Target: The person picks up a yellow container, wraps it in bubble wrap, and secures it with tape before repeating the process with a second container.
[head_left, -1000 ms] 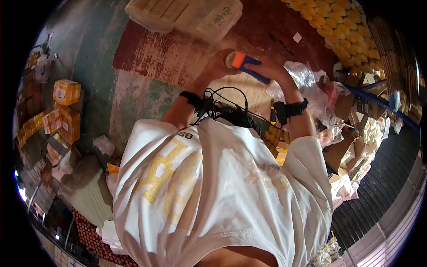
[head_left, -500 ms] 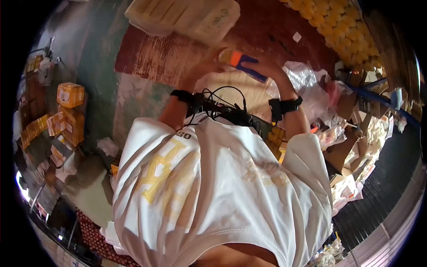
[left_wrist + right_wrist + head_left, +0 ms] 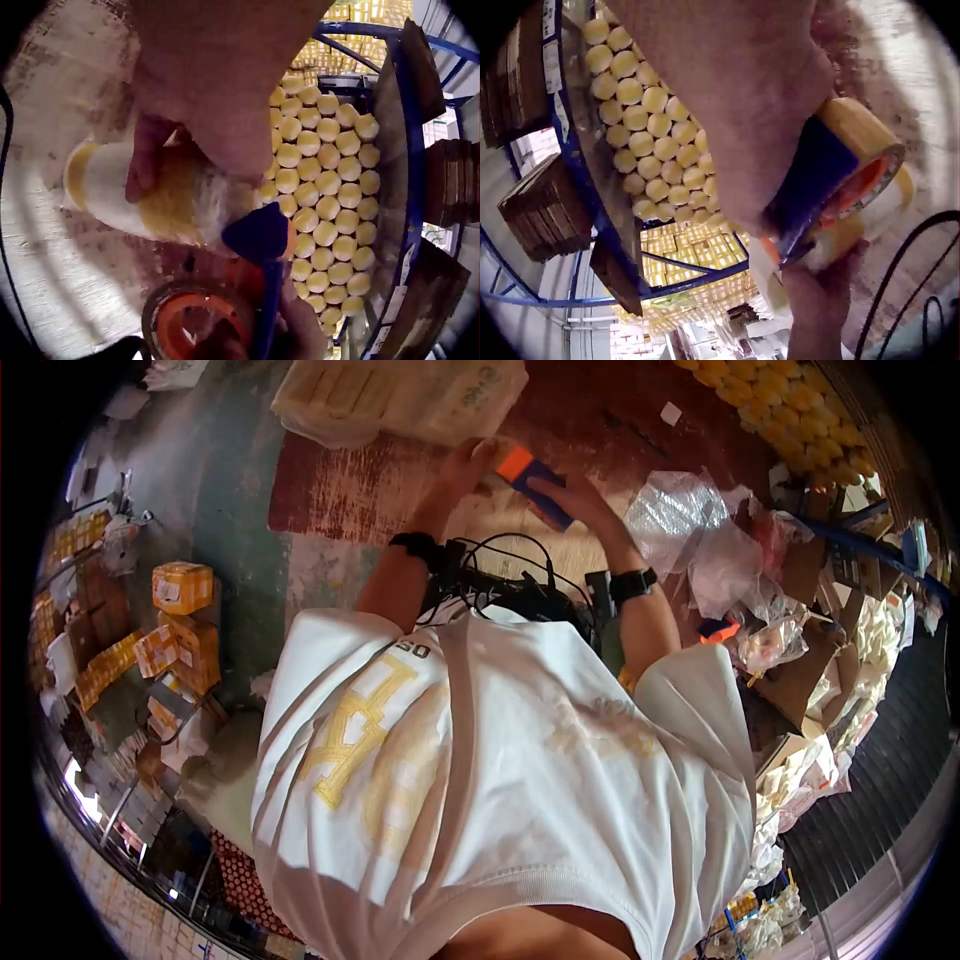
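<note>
In the left wrist view, a pale cylindrical roll (image 3: 112, 186) with yellow bands lies in my left hand (image 3: 466, 472), fingers curled over it. My right hand (image 3: 582, 502) grips a blue and orange tape dispenser (image 3: 540, 488), which carries a wide roll of yellowish packing tape (image 3: 859, 127). The blue end of the dispenser meets the near end of the banded roll, as the left wrist view shows. Both hands are close together over the worn wooden tabletop (image 3: 350, 490). My right palm hides part of the dispenser.
A plastic-wrapped pack (image 3: 400, 400) sits at the far side. Crumpled clear plastic (image 3: 680, 510) lies to the right, with another orange and blue object (image 3: 717, 630) nearby. Stacked yellow-ended rolls (image 3: 330, 187) stand beyond, by a blue rack frame (image 3: 411, 187). Yellow boxes (image 3: 182, 588) are at left.
Both hands and the dispenser have shifted slightly up and left in the head view, and the dispenser tilts more steeply. The banded roll, visible earlier beside the dispenser, is now less exposed there.
</note>
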A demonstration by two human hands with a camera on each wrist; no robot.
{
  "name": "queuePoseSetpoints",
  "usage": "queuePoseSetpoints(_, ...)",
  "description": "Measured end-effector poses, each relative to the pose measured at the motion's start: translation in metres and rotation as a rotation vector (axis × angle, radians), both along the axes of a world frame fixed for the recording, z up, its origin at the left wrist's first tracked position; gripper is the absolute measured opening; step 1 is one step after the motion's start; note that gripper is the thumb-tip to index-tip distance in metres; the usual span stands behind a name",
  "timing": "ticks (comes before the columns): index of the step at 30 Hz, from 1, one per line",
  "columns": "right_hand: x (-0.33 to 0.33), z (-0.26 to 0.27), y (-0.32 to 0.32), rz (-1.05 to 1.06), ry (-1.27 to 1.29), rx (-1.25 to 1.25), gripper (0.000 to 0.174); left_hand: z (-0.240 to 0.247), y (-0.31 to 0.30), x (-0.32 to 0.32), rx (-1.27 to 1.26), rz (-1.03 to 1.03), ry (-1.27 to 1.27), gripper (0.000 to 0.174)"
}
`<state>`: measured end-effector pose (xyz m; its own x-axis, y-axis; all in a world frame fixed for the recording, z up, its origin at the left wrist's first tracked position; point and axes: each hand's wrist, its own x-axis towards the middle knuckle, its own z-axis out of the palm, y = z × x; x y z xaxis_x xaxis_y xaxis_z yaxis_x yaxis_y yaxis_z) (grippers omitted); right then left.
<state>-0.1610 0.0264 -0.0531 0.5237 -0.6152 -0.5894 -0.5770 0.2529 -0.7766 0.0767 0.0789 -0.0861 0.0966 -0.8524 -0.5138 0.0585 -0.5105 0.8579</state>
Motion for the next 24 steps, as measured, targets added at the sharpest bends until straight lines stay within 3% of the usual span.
queuePoseSetpoints(3, -0.001, -0.017, 0.016, -0.077, -0.021, 0.009, 0.047, 0.005, 0.000, 0.001, 0.037, 0.081, 0.025, 0.054)
queuePoseSetpoints(5, -0.001, -0.015, 0.029, -0.092, 0.037, -0.006, 0.048, -0.006, 0.002, 0.009, 0.065, 0.122, 0.043, 0.063)
queuePoseSetpoints(6, -0.004, -0.021, 0.033, -0.054, 0.038, 0.024, 0.049, -0.019, 0.002, 0.018, 0.077, 0.139, 0.050, 0.068)
queuePoseSetpoints(8, -0.005, -0.051, 0.042, -0.055, 0.052, 0.011, 0.050, -0.074, 0.007, 0.056, -0.127, -0.019, -0.109, 0.067)
queuePoseSetpoints(10, 0.009, -0.044, 0.041, -0.008, 0.104, -0.043, 0.050, -0.057, 0.004, 0.063, -0.113, -0.086, -0.223, 0.067)
queuePoseSetpoints(12, 0.020, -0.051, 0.034, 0.013, 0.064, -0.001, 0.060, 0.042, 0.001, 0.051, 0.129, -0.078, -0.296, 0.066)
queuePoseSetpoints(14, 0.029, -0.051, 0.031, -0.001, 0.030, 0.048, 0.067, -0.022, -0.001, 0.067, -0.148, -0.161, -0.520, 0.063)
queuePoseSetpoints(15, 0.036, -0.046, 0.026, 0.038, 0.059, 0.006, 0.065, -0.031, -0.004, 0.066, -0.247, -0.164, -0.655, 0.062)
queuePoseSetpoints(18, 0.057, -0.037, 0.022, 0.145, 0.138, -0.099, 0.064, -0.008, 0.000, 0.037, -0.430, -0.062, -1.143, 0.059)
queuePoseSetpoints(21, 0.075, -0.037, 0.008, 0.254, 0.202, -0.217, 0.068, -0.004, 0.012, 0.052, -0.214, 0.035, -0.963, 0.057)
queuePoseSetpoints(24, 0.088, -0.040, 0.008, 0.410, 0.261, -0.297, 0.071, -0.020, 0.037, 0.083, -0.219, 0.043, -0.670, 0.058)
